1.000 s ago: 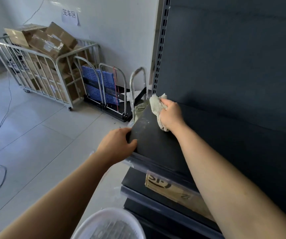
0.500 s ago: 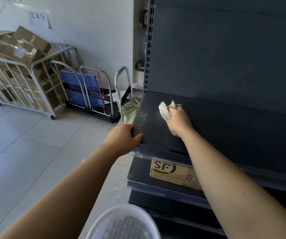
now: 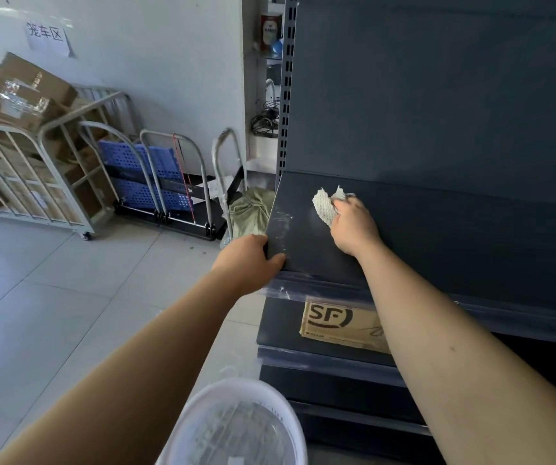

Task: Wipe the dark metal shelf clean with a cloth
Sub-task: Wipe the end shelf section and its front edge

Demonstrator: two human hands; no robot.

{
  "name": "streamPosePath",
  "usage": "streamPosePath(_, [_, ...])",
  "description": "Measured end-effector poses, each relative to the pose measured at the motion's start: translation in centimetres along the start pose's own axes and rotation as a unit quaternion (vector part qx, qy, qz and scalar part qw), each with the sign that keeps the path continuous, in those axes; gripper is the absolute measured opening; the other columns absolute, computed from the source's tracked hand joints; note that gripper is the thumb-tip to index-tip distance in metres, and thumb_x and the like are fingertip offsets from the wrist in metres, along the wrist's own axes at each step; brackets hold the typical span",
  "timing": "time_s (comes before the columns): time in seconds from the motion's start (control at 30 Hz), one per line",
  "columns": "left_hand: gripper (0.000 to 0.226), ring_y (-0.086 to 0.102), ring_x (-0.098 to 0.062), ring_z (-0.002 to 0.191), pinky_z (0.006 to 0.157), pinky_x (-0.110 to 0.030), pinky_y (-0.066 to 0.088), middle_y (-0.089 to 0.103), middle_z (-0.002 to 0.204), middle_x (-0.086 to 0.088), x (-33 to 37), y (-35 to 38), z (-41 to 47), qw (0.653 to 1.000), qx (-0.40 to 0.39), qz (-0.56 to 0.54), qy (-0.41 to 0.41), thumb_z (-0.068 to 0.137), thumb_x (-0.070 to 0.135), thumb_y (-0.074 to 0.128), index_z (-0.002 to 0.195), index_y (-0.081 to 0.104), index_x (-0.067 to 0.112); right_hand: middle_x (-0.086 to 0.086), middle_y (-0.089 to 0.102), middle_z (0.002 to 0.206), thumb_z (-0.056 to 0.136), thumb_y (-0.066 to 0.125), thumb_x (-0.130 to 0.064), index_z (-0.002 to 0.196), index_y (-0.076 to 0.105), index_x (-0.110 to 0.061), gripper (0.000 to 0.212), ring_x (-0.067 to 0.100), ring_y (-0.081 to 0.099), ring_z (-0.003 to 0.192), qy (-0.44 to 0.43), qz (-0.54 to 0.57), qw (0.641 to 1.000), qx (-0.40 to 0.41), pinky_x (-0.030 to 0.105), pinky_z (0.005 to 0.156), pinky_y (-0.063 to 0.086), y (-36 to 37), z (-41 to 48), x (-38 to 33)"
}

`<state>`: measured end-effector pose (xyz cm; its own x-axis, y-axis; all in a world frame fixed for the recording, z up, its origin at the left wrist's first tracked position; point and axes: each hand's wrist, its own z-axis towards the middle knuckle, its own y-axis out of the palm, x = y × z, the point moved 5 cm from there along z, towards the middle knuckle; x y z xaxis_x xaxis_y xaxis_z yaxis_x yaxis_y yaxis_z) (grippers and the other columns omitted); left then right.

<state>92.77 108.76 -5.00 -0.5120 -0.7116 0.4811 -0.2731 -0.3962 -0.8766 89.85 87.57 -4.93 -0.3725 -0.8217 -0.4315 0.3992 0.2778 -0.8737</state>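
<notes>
Cloth (image 3: 324, 206) slid inward — right hand (image 3: 353, 229) clutches it; left hand (image 3: 246, 260) grips shelf (image 3: 437, 229) corner.

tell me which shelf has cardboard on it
The second shelf, just below the top shelf being wiped: SF-marked cardboard lies on it; the others show none.

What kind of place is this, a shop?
Probably a shop's stockroom or a warehouse corner, though that's not certain. Clues: the dark metal shelf, a roll cage piled with cardboard boxes, and folded hand trucks parked by the wall.
</notes>
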Motion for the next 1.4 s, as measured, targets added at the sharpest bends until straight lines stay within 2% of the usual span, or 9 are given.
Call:
streamPosePath(0.23, [0.034, 0.059, -0.026, 0.074, 0.064, -0.033, 0.048, 0.062, 0.078, -0.007, 0.1, 0.0, 0.1, 1.0, -0.004, 0.009, 0.005, 0.087, 0.045, 0.055, 0.089, 0.06, 0.011, 0.019, 0.041, 0.141, 0.086, 0.041, -0.003, 0.132, 0.051, -0.013, 0.048, 0.038, 0.042, 0.127, 0.004, 0.003, 1.0, -0.004, 0.037, 0.102, 0.037, 0.3, 0.1, 0.3])
streamPosePath(0.4, [0.035, 0.061, -0.025, 0.073, 0.067, -0.036, 0.054, 0.063, 0.078, -0.007, 0.1, 0.0, 0.4, 1.0, -0.01, 0.014, 0.008, 0.086, 0.046, 0.055, 0.088, 0.061, 0.011, 0.017, 0.039, 0.143, 0.086, 0.041, -0.003, 0.132, 0.052, -0.014, 0.048, 0.037, 0.041, 0.128, 0.01, 0.009, 1.0, 0.003, 0.036, 0.102, 0.038, 0.3, 0.1, 0.3])
streamPosePath(0.6, [0.035, 0.061, -0.024, 0.07, 0.061, -0.032, 0.05, 0.064, 0.075, -0.006, -0.1, 0.0, 0.6, 1.0, -0.011, 0.008, 0.015, 0.086, 0.046, 0.056, 0.087, 0.062, 0.011, 0.016, 0.037, 0.145, 0.087, 0.042, -0.003, 0.134, 0.05, -0.015, 0.049, 0.035, 0.038, 0.13, 0.017, 0.006, 1.0, -0.004, 0.036, 0.101, 0.038, 0.4, 0.2, 0.4])
streamPosePath(0.87, [0.035, 0.061, -0.025, 0.071, 0.059, -0.031, 0.048, 0.063, 0.075, -0.006, -0.3, 0.0, 0.5, 1.0, -0.009, -0.002, 0.012, 0.086, 0.046, 0.056, 0.087, 0.062, 0.012, 0.016, 0.04, 0.143, 0.086, 0.042, -0.003, 0.132, 0.051, -0.015, 0.048, 0.035, 0.041, 0.128, 0.021, 0.007, 1.0, 0.004, 0.036, 0.1, 0.039, 0.3, 0.0, 0.2])
streamPosePath(1.03, [0.036, 0.061, -0.025, 0.071, 0.065, -0.036, 0.053, 0.063, 0.075, -0.006, -0.2, 0.0, 0.4, 1.0, -0.018, 0.0, 0.01, 0.086, 0.047, 0.054, 0.088, 0.061, 0.012, 0.017, 0.039, 0.143, 0.086, 0.042, -0.003, 0.132, 0.051, -0.015, 0.048, 0.036, 0.041, 0.128, 0.019, 0.004, 1.0, 0.003, 0.036, 0.099, 0.039, 0.1, -0.1, 0.1])
streamPosePath(1.27, [0.034, 0.056, -0.021, 0.063, 0.051, -0.028, 0.038, 0.058, 0.067, -0.003, -0.2, -0.2, 0.3, 1.0, -0.012, -0.008, 0.011, 0.086, 0.045, 0.056, 0.083, 0.06, 0.011, 0.016, 0.041, 0.139, 0.086, 0.043, -0.004, 0.13, 0.052, -0.015, 0.046, 0.037, 0.044, 0.124, 0.028, 0.005, 1.0, 0.013, 0.036, 0.095, 0.041, 0.0, 0.0, 0.0])
streamPosePath(1.4, [0.031, 0.059, -0.02, 0.067, 0.055, -0.029, 0.043, 0.063, 0.075, -0.003, -0.3, -0.1, -0.1, 0.999, -0.003, -0.043, 0.011, 0.085, 0.043, 0.056, 0.091, 0.063, 0.013, 0.016, 0.042, 0.136, 0.084, 0.044, -0.002, 0.13, 0.052, -0.014, 0.048, 0.037, 0.045, 0.12, 0.049, -0.003, 0.999, 0.019, 0.035, 0.094, 0.041, -0.1, 0.2, -0.7])
